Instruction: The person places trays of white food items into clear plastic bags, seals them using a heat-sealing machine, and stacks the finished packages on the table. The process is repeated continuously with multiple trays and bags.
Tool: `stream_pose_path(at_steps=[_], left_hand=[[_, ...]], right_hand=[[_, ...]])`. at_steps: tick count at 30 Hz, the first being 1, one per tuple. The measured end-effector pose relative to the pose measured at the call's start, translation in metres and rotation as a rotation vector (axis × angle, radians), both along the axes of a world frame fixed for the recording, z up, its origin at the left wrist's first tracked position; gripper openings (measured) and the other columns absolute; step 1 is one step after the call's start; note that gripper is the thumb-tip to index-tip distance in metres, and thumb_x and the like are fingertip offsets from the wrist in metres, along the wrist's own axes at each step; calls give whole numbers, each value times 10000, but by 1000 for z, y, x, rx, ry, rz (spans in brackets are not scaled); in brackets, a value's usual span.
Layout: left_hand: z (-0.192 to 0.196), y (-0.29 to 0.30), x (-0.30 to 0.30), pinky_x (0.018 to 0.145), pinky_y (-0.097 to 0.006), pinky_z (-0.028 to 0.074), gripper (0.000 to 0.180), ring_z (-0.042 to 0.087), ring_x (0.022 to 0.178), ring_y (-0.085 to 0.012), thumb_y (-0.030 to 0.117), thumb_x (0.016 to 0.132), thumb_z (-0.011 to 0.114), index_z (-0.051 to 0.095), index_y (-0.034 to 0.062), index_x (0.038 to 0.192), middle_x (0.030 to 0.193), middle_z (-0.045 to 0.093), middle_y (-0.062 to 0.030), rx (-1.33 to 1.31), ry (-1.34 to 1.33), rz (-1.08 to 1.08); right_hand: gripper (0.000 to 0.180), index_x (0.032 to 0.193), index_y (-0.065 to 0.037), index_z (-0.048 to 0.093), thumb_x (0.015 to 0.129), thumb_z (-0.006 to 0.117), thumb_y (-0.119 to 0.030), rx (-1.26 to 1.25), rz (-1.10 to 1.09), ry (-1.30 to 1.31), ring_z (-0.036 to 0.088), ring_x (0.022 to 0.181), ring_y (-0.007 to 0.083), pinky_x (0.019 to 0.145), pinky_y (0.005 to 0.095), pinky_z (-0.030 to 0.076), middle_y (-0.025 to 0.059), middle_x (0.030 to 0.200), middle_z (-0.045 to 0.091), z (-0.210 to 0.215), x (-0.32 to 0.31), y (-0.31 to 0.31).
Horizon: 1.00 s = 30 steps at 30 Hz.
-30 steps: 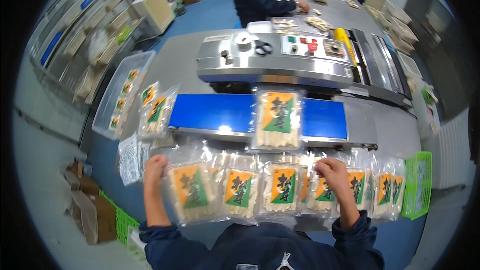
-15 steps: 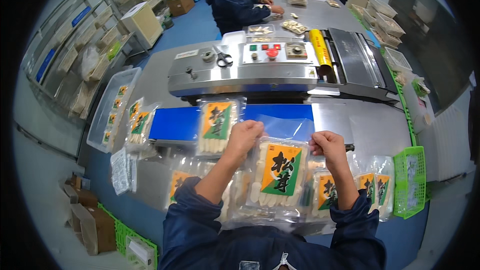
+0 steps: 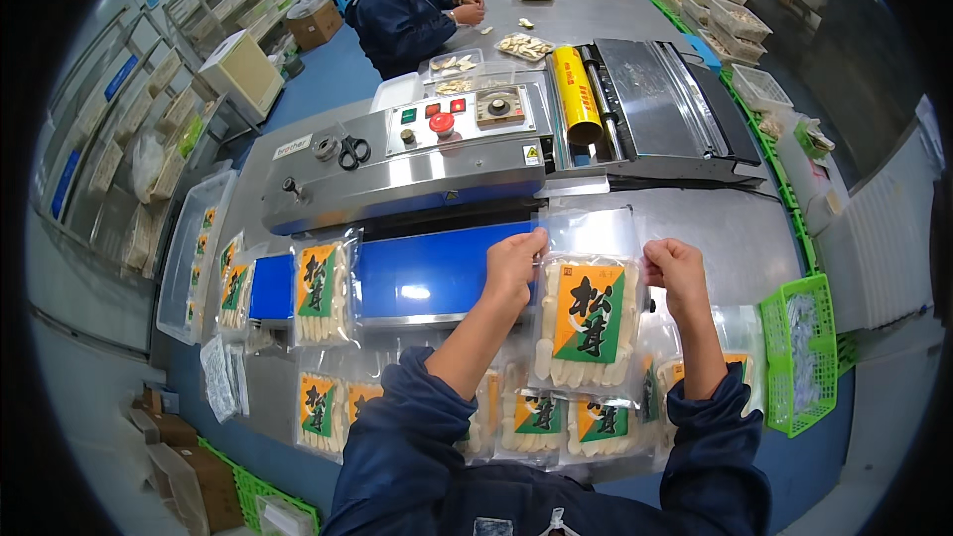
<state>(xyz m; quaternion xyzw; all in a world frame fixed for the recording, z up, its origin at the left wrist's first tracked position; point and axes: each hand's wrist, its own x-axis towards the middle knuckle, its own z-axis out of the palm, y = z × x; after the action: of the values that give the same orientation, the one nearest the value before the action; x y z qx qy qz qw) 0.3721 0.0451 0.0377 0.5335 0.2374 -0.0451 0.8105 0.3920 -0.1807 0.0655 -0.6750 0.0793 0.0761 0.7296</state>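
Note:
A clear pouch (image 3: 588,318) of pale, sliced dried food with an orange and green label hangs between my hands, its top edge level with the machine's slot. My left hand (image 3: 512,263) pinches its upper left corner, and my right hand (image 3: 679,270) pinches the upper right one. Beyond them stands a steel band sealer (image 3: 397,164) with a blue conveyor belt (image 3: 427,273). Another filled pouch (image 3: 324,290) lies on the belt's left part. Below my hands, several more pouches (image 3: 536,422) stand in a row along the table's near edge, partly covered by my arms.
On the sealer lie black scissors (image 3: 353,152). A film wrapper with a yellow roll (image 3: 576,94) is at right. A green basket (image 3: 800,357) borders the right edge; a clear bin (image 3: 204,268) with pouches sits left. A co-worker (image 3: 407,15) works across the table.
My view has turned, so the machine appears further left. The held pouch has come up toward the belt's right end. The pouch on the belt has travelled left.

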Motion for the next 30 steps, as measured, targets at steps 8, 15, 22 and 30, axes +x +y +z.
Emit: stream_pose_path(at_steps=[8,15,22,30], left_hand=[[1,-12,33,484,-209,388,135,490,555,-91,135,790,590,583,7,749,684,551,-32,-3,32,83],[-12,-5,67,390,-209,275,87,430,473,-88,60,738,585,577,-24,718,616,523,-50,-57,73,83],[-10,16,73,396,-222,337,43,478,472,-111,12,698,589,568,17,661,601,537,-53,-74,44,155],[-9,48,62,362,-217,244,45,387,430,-94,28,706,563,545,-2,679,610,528,-63,-30,69,252]], right_hand=[[208,603,-17,514,761,578,-135,-110,-32,-47,488,430,102,386,219,409,41,540,512,3,34,-11],[187,575,-15,509,716,587,-110,-124,-162,-9,471,379,110,337,221,375,48,518,500,-12,65,-8],[158,575,-9,523,694,582,-95,-111,-137,-3,460,349,106,316,216,367,47,498,496,-20,81,15],[169,565,-10,526,705,577,-90,-34,-68,51,459,344,108,306,218,358,51,501,503,-37,86,49]])
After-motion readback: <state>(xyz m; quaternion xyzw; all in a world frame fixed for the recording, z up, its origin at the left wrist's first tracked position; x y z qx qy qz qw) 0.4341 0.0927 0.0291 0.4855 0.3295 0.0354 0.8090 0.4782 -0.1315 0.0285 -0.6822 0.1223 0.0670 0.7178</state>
